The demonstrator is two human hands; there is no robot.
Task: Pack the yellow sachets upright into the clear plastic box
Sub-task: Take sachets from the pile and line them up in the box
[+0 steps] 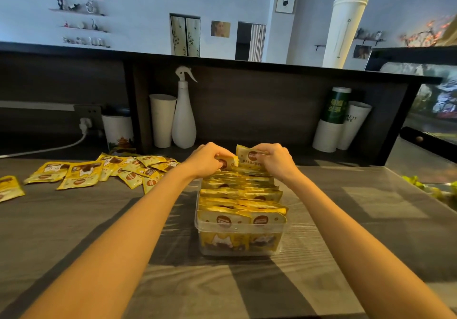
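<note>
Yellow sachets stand in rows, filling box mid-desk | left hand pinches one sachet, right hand another, at far end, likely seating them upright in remaining gap | loose pile lies left, unpacked.

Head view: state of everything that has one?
Box, lidless, nearly full.
Packed sachets, upright in rows.
Loose sachets, flat, left of the box.
Left hand, pinches far-left sachet.
Right hand, pinches far-right sachet, upright.
Spray bottle, upright.
</note>
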